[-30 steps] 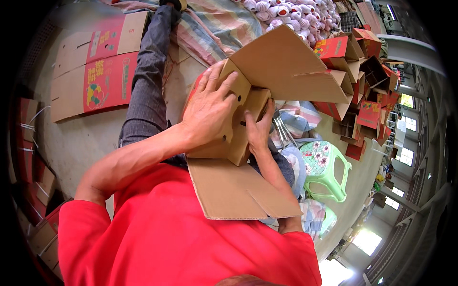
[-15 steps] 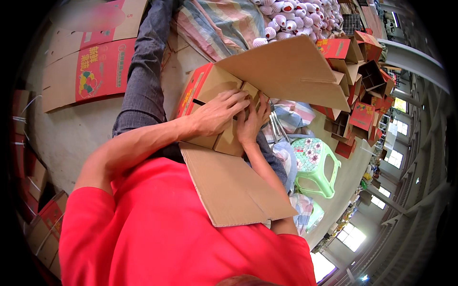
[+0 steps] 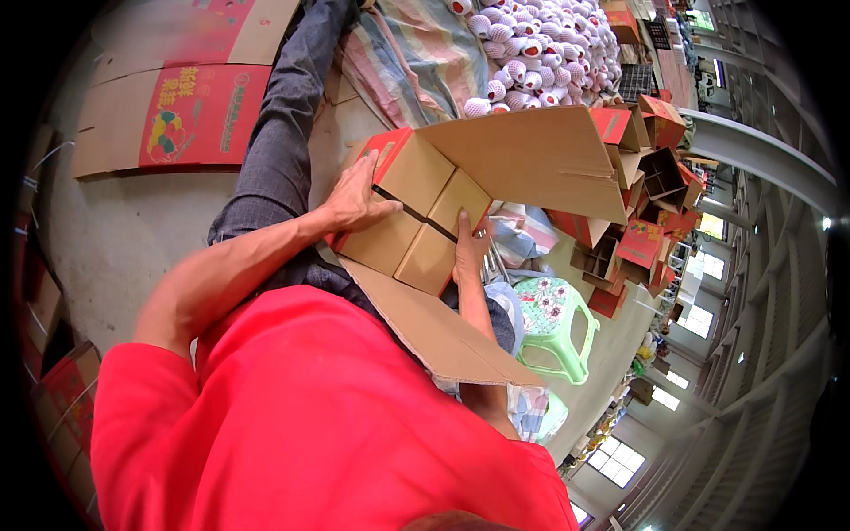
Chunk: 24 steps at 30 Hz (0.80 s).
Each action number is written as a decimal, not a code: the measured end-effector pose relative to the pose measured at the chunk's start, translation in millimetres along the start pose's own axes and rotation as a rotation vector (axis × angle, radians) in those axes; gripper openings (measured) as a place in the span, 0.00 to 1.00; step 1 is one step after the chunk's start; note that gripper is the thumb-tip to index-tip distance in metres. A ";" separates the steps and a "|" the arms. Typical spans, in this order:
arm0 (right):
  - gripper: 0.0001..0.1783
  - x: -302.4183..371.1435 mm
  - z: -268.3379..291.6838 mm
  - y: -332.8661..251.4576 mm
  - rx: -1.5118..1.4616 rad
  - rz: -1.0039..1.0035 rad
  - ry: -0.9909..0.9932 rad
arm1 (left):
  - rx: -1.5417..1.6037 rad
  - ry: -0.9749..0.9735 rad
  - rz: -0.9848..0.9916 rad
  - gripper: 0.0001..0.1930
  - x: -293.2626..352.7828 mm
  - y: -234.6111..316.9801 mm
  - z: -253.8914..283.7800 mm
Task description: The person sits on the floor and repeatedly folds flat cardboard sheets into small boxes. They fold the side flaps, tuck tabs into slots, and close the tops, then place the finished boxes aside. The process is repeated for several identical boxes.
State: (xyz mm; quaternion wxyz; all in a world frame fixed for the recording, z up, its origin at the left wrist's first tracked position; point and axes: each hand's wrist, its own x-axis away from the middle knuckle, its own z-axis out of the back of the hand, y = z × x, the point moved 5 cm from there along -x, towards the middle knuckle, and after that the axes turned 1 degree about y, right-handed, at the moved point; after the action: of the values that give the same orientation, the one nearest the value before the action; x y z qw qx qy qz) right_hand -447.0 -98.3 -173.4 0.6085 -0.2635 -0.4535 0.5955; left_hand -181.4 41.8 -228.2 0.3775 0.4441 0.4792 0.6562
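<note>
A red and brown cardboard box (image 3: 421,188) rests at my lap with two long flaps spread, the upper flap (image 3: 531,159) reaching right and the lower flap (image 3: 434,332) lying toward my shirt. Between them are several flat brown panels, divided by a dark gap and a crossing seam. My left hand (image 3: 359,199) grips the box's left side, thumb on the panels and fingers over the red edge. On the opposite side my right hand (image 3: 469,248) clasps the edge, its thumb against the panel. Whatever lies under the panels is hidden.
Flattened red and brown cartons (image 3: 208,115) lie at the left. Net-wrapped fruit (image 3: 549,62) is heaped beyond a striped cloth (image 3: 416,62). On the right are a green stool (image 3: 558,327) and a pile of open cartons (image 3: 642,239). Strapped cartons (image 3: 71,398) stand lower left.
My hands have parted from the middle of the panels to opposite sides of the box. The panels now lie more fully in sight. The whole view has shifted slightly.
</note>
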 end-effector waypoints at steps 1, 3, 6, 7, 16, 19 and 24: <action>0.46 1.8 1.2 18.8 -0.209 -0.207 -0.140 | -0.026 0.026 -0.041 0.63 -0.9 3.9 1.0; 0.49 2.5 -2.8 37.3 -0.344 -0.248 -0.260 | -0.084 0.086 -0.115 0.61 -2.7 12.4 6.4; 0.49 24.5 -31.1 24.8 -0.379 -0.224 -0.300 | -0.050 0.036 -0.245 0.57 -27.3 11.6 40.4; 0.49 26.0 -40.1 24.5 -0.361 -0.180 -0.272 | -0.057 0.025 -0.207 0.56 -27.2 14.9 47.5; 0.41 19.2 -65.0 13.9 -0.430 -0.088 -0.086 | 0.026 0.155 -0.338 0.36 -3.6 70.3 90.4; 0.39 15.7 -61.9 19.9 -0.429 -0.132 -0.080 | -0.162 0.268 -0.755 0.28 52.1 133.2 127.1; 0.38 14.4 -63.8 9.0 -0.400 -0.094 -0.077 | -0.070 -0.018 -1.219 0.39 95.3 170.8 141.6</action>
State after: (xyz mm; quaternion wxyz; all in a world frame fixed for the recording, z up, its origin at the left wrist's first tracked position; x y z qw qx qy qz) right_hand -397.9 -69.1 -206.5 0.5533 -0.3347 -0.5975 0.4741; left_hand -90.1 127.6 -21.7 0.7034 0.0827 0.6222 0.3336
